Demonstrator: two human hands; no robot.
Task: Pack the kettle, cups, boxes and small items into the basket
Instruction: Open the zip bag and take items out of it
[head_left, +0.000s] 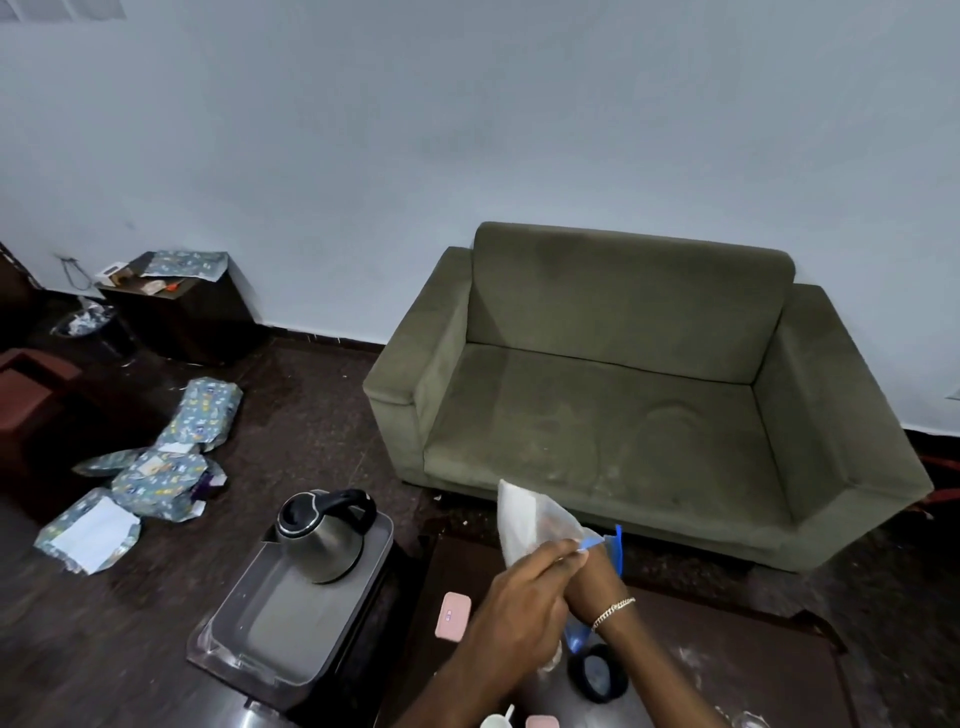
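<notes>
A steel kettle (322, 540) with a black lid and handle stands upright at the far end of a grey rectangular basket (249, 603) left of the dark table (727, 665). Above the table, my left hand (519, 603) and my right hand (592, 577), which wears a bracelet, both pinch a clear plastic zip bag (530, 519) with a blue strip; I cannot make out what is inside it. A pink small box (453, 616) lies on the table near the basket. A black round item (597, 673) sits under my right wrist. A white cup (496, 721) and another pink item (543, 722) show at the bottom edge.
A green sofa (623, 415) stands behind the table against the wall. Several gift-wrapped boxes (156, 483) lie on the dark floor to the left. A dark side table (176, 306) with clutter stands by the far wall, with a waste bin (83, 322) beside it.
</notes>
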